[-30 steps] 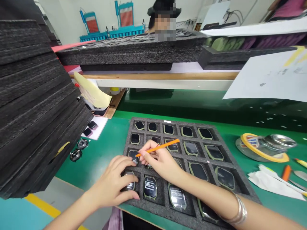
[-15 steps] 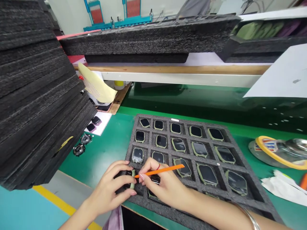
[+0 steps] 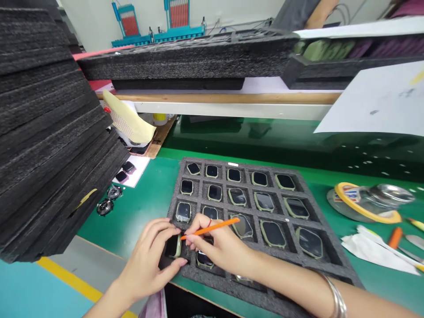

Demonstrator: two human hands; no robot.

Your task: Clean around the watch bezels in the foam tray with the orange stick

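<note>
A dark foam tray (image 3: pixel 228 282) on the green table holds rows of green-framed watch faces. In its front left compartment sits a green-edged watch (image 3: pixel 173 245), partly covered by my fingers. My left hand (image 3: pixel 149 256) curves around this watch, fingertips at its upper edge and thumb at its lower right, touching it. My right hand (image 3: pixel 225 251) pinches a thin orange stick (image 3: pixel 215 226), its tip at the watch's right edge. The right forearm passes over the tray's front compartments and hides part of them.
Stacked black foam trays (image 3: pixel 49 132) rise on the left. Two round watches (image 3: pixel 105 206) lie beside them. At the right are a glass jar (image 3: pixel 361 201) with a yellow ring and a crumpled white cloth (image 3: pixel 374 249). A shelf edge (image 3: pixel 232 108) crosses behind; a person's arm shows above it.
The view has shifted slightly, so the tray and jar appear farther left. My left fingers have lifted off part of the watch, showing more of its face. The orange stick stays at its edge.
</note>
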